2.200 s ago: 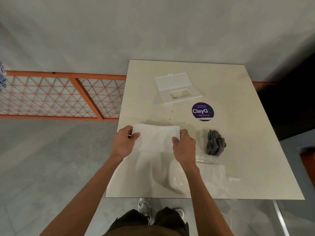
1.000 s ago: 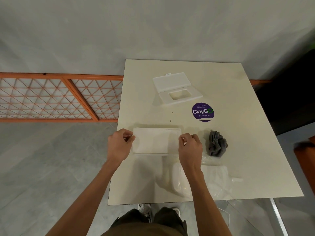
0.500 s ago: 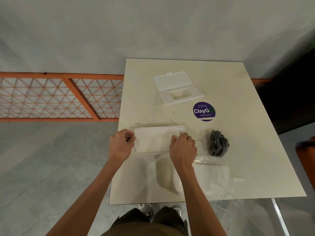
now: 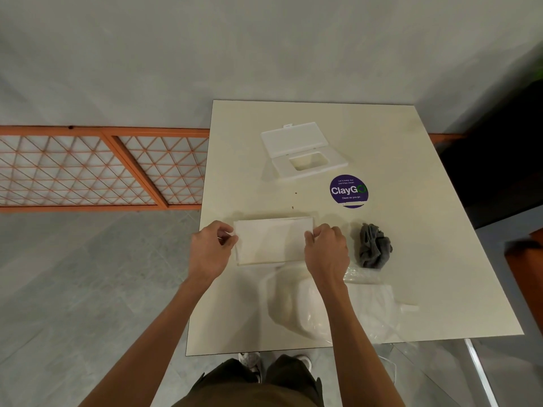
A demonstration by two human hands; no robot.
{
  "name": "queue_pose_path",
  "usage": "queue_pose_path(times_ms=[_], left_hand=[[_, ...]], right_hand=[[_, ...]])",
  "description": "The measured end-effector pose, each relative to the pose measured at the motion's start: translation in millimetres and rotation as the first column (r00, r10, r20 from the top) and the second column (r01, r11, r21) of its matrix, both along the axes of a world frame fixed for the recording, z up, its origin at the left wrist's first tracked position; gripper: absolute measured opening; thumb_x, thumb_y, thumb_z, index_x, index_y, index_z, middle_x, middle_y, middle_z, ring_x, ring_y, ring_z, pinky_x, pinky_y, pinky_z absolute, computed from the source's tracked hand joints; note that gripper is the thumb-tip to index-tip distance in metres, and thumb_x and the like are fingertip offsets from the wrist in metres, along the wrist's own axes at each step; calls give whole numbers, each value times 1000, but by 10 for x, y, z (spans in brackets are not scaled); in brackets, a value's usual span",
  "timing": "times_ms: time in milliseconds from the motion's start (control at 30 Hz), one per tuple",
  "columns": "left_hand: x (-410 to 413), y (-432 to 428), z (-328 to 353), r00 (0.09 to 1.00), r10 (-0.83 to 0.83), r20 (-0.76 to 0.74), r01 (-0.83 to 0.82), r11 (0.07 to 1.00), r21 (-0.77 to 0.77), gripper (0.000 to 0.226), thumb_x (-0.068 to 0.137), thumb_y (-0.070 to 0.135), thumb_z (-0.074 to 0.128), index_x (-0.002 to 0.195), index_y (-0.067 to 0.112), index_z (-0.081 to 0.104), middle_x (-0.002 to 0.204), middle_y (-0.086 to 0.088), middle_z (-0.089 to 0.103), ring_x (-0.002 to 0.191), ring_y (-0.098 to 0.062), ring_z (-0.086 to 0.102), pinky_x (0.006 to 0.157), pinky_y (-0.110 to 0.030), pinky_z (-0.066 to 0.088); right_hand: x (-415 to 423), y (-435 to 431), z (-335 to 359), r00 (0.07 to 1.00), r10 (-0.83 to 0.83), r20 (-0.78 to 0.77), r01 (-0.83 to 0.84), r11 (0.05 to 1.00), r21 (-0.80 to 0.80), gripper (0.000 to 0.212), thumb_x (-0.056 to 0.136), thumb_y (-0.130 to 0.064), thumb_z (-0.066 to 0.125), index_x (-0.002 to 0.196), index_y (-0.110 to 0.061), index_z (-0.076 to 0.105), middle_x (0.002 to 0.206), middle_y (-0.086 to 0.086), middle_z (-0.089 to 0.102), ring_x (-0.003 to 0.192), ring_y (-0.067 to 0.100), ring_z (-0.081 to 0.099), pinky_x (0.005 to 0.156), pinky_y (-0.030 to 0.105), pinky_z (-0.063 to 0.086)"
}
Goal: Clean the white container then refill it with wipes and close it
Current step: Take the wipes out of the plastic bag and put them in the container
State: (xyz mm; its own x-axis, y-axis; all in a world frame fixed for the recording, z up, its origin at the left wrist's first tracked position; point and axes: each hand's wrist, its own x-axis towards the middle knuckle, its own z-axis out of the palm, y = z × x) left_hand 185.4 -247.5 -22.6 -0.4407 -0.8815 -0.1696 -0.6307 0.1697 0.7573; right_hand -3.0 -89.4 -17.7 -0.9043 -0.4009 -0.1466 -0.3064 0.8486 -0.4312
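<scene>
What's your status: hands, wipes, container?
Left hand and right hand each pinch an end of the wipe stack, flat on the table. White container open, beyond the stack. Only specks between them; grey cloth off to the right.

Smooth matt cream table (image 4: 411, 259), white plastic container (image 4: 305, 154), soft white wipes (image 4: 271, 240), crumpled grey cloth (image 4: 373, 245), crinkled clear plastic bag (image 4: 373, 306).

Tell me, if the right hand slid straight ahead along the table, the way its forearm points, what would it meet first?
Probably the open white plastic container: the right hand, pinching the folded white wipe, points roughly at it. The round purple sticker lies just right of that line.
</scene>
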Motion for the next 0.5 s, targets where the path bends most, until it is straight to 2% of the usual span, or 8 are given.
queue_pose_path(times_ms=[133, 167, 200, 300, 400, 500], left_hand=[[-13, 6, 14, 999, -49, 9, 49, 998, -33, 19, 91, 16, 84, 105, 17, 70, 90, 5, 74, 75, -1, 69, 68, -9, 47], [-14, 11, 11, 997, -70, 8, 71, 995, -64, 21, 90, 15, 84, 105, 16, 70, 93, 4, 72, 77, -2, 68, 69, -8, 47], [-17, 15, 3, 995, -99, 5, 99, 990, -101, 23, 89, 13, 85, 106, 16, 70, 96, 3, 70, 80, -5, 67, 73, -12, 52], [-47, 53, -26, 984, -177, 11, 177, 973, -146, 24, 90, 9, 82, 111, 15, 72, 105, 2, 65, 90, -16, 66, 83, -38, 62], [-81, 123, -33, 964, -249, 92, 261, 952, -163, 23, 95, 10, 77, 117, 14, 71, 111, -1, 65, 100, -24, 64, 88, -47, 59], [-123, 182, -6, 914, -318, 251, 374, 901, -222, 28, 98, 8, 71, 126, 9, 70, 122, -8, 67, 112, -31, 59, 90, -50, 56]], right_hand=[[1, 16, -5, 998, 41, -53, -39, 998, 47, 19, 104, -31, 65, 109, -13, 70, 111, 6, 64, 106, 31, 62, 74, 38, 46], [3, 20, -4, 997, 48, -66, -45, 998, 47, 19, 104, -30, 67, 109, -12, 69, 111, 7, 63, 106, 31, 62, 74, 39, 48], [5, 23, -11, 995, 59, -81, -56, 998, 40, 20, 103, -29, 68, 110, -11, 67, 111, 7, 63, 105, 32, 62, 74, 40, 50], [3, 27, -41, 988, 86, -130, -89, 996, -17, 20, 100, -22, 73, 112, -9, 64, 110, 10, 63, 103, 34, 62, 76, 45, 55], [36, 35, -91, 965, 130, -228, -160, 980, -120, 34, 92, -11, 81, 121, -9, 63, 116, 12, 61, 103, 35, 61, 81, 49, 58], [116, 25, -77, 914, 301, -272, -354, 919, -172, 48, 88, 1, 79, 132, -10, 62, 130, 12, 57, 104, 32, 58, 85, 44, 58]])
